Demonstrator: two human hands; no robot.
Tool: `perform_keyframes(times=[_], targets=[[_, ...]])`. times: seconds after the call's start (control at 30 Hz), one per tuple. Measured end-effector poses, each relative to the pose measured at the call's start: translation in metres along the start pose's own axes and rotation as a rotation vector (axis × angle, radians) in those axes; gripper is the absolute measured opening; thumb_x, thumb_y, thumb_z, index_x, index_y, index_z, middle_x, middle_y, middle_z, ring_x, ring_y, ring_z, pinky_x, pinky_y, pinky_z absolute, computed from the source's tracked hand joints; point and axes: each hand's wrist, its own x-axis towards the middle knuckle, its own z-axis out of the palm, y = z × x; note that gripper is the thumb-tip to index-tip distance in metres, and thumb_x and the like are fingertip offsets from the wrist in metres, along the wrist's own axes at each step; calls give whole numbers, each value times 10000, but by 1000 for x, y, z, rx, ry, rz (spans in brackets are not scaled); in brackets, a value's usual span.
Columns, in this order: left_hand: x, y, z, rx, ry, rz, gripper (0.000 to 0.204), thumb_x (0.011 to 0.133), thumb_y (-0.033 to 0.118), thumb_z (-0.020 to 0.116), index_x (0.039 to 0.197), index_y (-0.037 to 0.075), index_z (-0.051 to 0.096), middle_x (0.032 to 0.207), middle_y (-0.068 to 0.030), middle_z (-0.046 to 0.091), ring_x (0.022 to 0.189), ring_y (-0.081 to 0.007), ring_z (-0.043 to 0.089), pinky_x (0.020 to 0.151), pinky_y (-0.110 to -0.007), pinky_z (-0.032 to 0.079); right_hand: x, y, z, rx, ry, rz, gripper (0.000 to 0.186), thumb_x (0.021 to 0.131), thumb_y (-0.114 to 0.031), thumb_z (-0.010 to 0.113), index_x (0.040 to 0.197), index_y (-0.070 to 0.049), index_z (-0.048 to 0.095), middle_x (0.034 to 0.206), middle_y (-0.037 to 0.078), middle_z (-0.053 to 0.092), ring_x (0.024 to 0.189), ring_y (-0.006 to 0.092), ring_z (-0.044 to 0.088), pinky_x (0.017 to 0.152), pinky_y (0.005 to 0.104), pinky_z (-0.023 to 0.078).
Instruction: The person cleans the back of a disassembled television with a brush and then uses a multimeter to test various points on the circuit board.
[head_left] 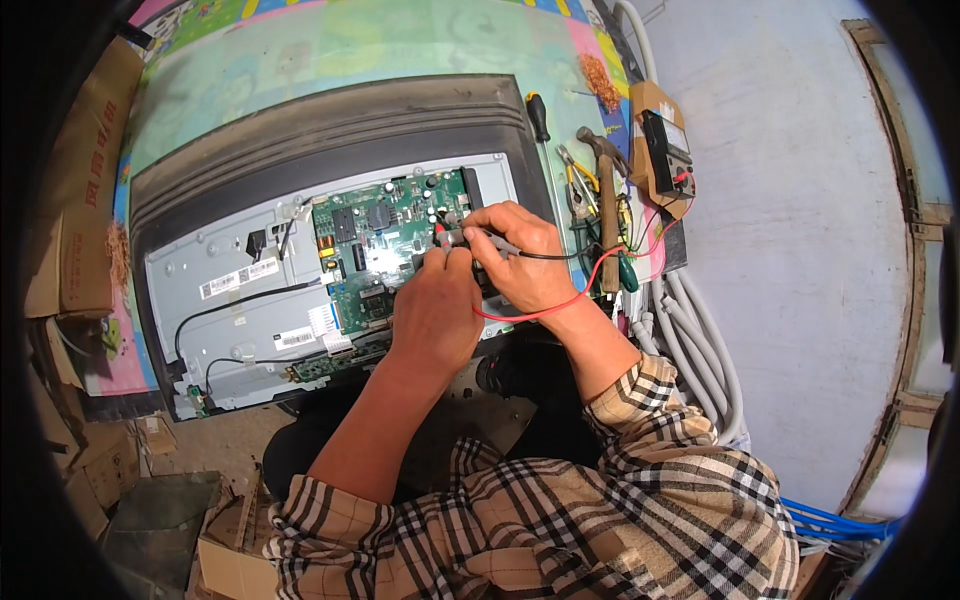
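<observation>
My left hand has its fingers closed on the red test probe over the green circuit board. My right hand pinches the black test probe just to the right, near the board's right part; both tips are hard to make out. The board sits in an opened flat-screen panel with cables and a metal backing. A red lead loops from my left hand past my right wrist toward a boxy analog meter at the right.
A screwdriver, hammer and pliers lie right of the panel on a patterned table mat. Cardboard boxes stand left. Grey conduit lies right below the table edge, beside a pale wall.
</observation>
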Motion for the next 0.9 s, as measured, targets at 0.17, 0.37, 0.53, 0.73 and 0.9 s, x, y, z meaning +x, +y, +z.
perform_keyframes(times=[0.17, 0.37, 0.53, 0.73, 0.9], targets=[[-2, 2, -1, -31, 15, 29, 131, 843, 55, 634, 934, 33, 542, 934, -179, 592, 813, -396, 653, 697, -492, 534, 1, -4, -4, -12, 36, -6, 78, 867, -81, 698, 926, -33, 713, 857, 132, 691, 761, 297, 684, 676, 359, 541], [-7, 5, 0, -51, 38, 38, 148, 832, 62, 646, 937, 30, 548, 936, -187, 596, 820, -392, 650, 683, -501, 534, -1, -3, -4, -47, 36, -6, 93, 893, -83, 706, 955, -16, 724, 864, 129, 696, 738, 240, 681, 666, 326, 526], [-8, 4, -5, -38, -4, 18, 161, 808, 52, 680, 913, 8, 565, 919, -190, 602, 823, -368, 662, 686, -477, 550, -1, -5, -1, -62, 7, 18, 100, 885, -83, 708, 957, -15, 721, 861, 132, 694, 737, 261, 676, 668, 337, 529], [-8, 6, -6, -17, 21, 17, 166, 799, 40, 689, 910, 6, 571, 920, -193, 607, 812, -363, 667, 682, -469, 555, 0, -5, -1, -92, 8, -6, 108, 888, -74, 709, 975, -11, 726, 857, 131, 692, 732, 246, 673, 668, 328, 525], [-8, 5, -5, -3, 42, 19, 170, 794, 38, 694, 909, 4, 573, 925, -197, 610, 796, -360, 673, 674, -460, 559, 1, -4, -1, -104, 0, -41, 121, 888, -72, 712, 995, -18, 728, 869, 130, 691, 739, 255, 670, 672, 333, 524]])
